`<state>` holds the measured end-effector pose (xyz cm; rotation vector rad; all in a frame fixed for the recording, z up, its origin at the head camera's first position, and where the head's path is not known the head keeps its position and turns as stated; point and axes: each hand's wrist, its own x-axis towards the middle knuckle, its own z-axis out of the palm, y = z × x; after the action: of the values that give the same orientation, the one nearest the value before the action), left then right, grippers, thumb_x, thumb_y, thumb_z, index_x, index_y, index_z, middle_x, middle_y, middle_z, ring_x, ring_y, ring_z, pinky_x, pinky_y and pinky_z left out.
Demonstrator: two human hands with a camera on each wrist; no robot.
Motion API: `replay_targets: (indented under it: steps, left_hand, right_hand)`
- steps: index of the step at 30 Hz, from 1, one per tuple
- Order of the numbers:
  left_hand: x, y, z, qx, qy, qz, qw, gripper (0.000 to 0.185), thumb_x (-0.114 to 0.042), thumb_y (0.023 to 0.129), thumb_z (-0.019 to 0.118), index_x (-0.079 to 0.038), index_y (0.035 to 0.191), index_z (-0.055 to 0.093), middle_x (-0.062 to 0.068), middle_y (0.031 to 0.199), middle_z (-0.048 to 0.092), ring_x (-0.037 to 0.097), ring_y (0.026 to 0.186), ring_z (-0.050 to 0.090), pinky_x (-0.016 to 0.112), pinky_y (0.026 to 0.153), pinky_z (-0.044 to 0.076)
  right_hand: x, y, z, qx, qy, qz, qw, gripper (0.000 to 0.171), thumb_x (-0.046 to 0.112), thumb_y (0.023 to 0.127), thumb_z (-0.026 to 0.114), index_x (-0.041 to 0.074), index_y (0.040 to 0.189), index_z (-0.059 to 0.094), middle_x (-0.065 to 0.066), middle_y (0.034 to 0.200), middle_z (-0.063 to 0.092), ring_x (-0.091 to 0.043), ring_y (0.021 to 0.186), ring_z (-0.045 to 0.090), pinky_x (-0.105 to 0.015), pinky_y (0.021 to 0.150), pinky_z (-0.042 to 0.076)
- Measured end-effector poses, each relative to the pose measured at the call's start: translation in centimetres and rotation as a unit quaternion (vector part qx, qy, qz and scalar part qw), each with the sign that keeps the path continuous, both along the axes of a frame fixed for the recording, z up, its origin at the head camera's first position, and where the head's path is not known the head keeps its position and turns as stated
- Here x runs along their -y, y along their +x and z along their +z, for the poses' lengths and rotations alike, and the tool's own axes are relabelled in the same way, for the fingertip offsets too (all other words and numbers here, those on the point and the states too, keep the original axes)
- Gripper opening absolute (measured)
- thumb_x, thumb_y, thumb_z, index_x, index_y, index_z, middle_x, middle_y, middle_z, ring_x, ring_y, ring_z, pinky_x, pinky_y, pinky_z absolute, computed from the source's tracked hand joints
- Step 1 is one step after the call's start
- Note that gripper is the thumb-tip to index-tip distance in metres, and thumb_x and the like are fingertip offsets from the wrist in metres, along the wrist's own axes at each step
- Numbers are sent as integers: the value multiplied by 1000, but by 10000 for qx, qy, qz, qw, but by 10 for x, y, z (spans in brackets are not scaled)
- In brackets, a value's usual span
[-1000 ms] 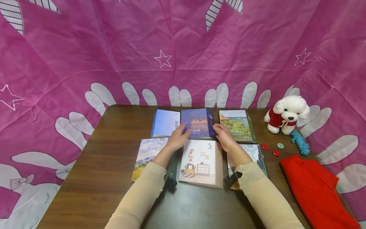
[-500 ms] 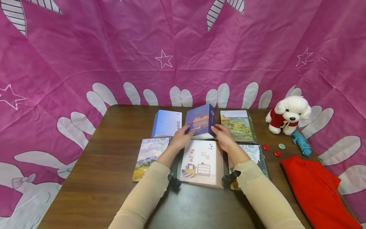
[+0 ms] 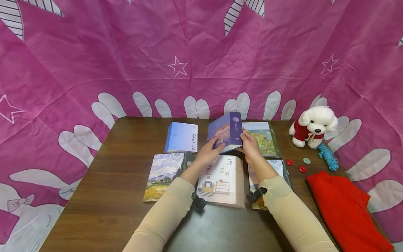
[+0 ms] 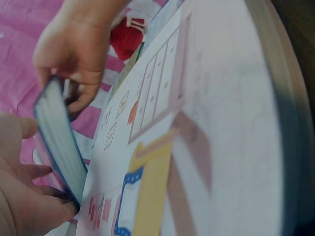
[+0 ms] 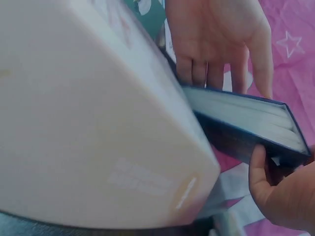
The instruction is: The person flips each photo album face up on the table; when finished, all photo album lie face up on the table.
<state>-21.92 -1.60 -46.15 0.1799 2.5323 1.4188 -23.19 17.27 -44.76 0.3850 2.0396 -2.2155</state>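
A thick purple-blue photo album point(image 3: 221, 129) with a cliff-and-sea cover is tilted up at the back middle, spine to the right. My right hand point(image 3: 250, 145) grips its spine side at the near corner, thumb on the spine and fingers underneath. Fairly straight fingers of my left hand point(image 3: 209, 154) rest on the front cover. In the right wrist view the album's page block point(image 5: 246, 115) shows between the left hand point(image 5: 221, 44) above and the right hand point(image 5: 290, 191) below. A white album point(image 3: 220, 182) with a drawn room lies just in front, under my left wrist.
A blue Polaroid album point(image 3: 182, 137) and a landscape album point(image 3: 163, 175) lie left; a green-garden album point(image 3: 261, 138) and another painted album point(image 3: 277, 166) lie right. Beyond them are a toy dog point(image 3: 316, 124), blue yarn point(image 3: 328, 156), several buttons point(image 3: 290, 162) and red cloth point(image 3: 346, 206).
The purple-blue album has been lifted from lying flat, tilted with its spine raised, and shifted right over the green-garden album's edge. My left hand has moved right with it.
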Motion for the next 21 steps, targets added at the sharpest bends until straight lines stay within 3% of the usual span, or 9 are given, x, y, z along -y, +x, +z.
replay_targets:
  steps: [6, 9, 13, 17, 21]
  left_hand:
    - [-4, 1, 0, 14, 739, -127, 9972, 70, -59, 101, 47, -24, 160, 34, 11, 161, 36, 35, 148, 32, 55, 120, 25]
    - [-3, 1, 2, 118, 1061, -77, 9943, 72, -62, 101, 44, -23, 160, 32, 8, 162, 35, 32, 149, 30, 55, 120, 23]
    - [1, -1, 5, 251, 1328, 35, 9908, 75, -66, 100, 39, -21, 160, 32, 5, 162, 36, 31, 150, 30, 55, 121, 22]
    - [5, -2, 8, 412, 1820, 32, 9824, 75, -62, 102, 38, -14, 160, 32, 11, 161, 36, 33, 149, 32, 53, 119, 29]
    - [8, -2, 10, 470, 2319, 211, 9714, 71, -55, 104, 43, -9, 157, 34, 15, 159, 39, 35, 146, 35, 51, 115, 37]
  right_hand:
    - [9, 5, 13, -714, 386, -36, 9967, 48, 35, 110, 43, 2, 142, 54, -3, 98, 63, -8, 74, 67, -27, 69, 60]
    - [15, 7, 15, -943, 761, 117, 9926, 53, 43, 107, 47, 4, 142, 55, -9, 106, 63, -10, 78, 67, -29, 71, 61]
    - [20, 8, 11, -896, 1194, 416, 9879, 63, 52, 103, 49, 8, 149, 50, -16, 124, 60, -18, 93, 67, -33, 79, 61]
    - [23, 8, 8, -883, 1084, 470, 9891, 64, 54, 105, 42, 11, 151, 49, -20, 133, 59, -28, 106, 65, -39, 84, 60]
    - [27, 7, 10, -916, 837, 685, 9899, 57, 44, 110, 33, 8, 153, 45, -19, 144, 53, -32, 118, 59, -43, 89, 58]
